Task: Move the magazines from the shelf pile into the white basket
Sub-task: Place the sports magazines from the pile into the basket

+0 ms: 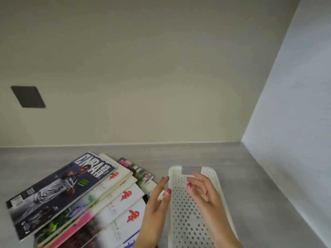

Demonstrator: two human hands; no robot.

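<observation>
The white basket is lying on the grey shelf w/ its long axis running from the front edge toward the back wall; the far short end, w/ a handle cut-out, is pointing at the wall. Its floor is perforated and nothing is lying inside it.

The magazines are sitting in one fanned pile left of the basket, at the front-left part of the shelf. Their long axes are leaning diagonally, top edges pointing toward the back-right. I am counting approx. 7 visible, but the lower ones are overlapping so exact no. I cannot tell. The top one is a dark NBA magazine; a small colourful one is peeking out at the far end of the pile, nearest the basket's far corner.

The left hand is hovering between pile and basket, beside the basket's left rim; the grip is spread, fingers extended, pinching nothing. The right hand is hovering over the basket interior, grip loosely spread, fingers a bit curled, also holding nothing.

Free room: the shelf is staying open behind the pile and basket up to the back wall, and right of the basket up to the side wall. A dark square plate is sitting on the back wall, far left.
</observation>
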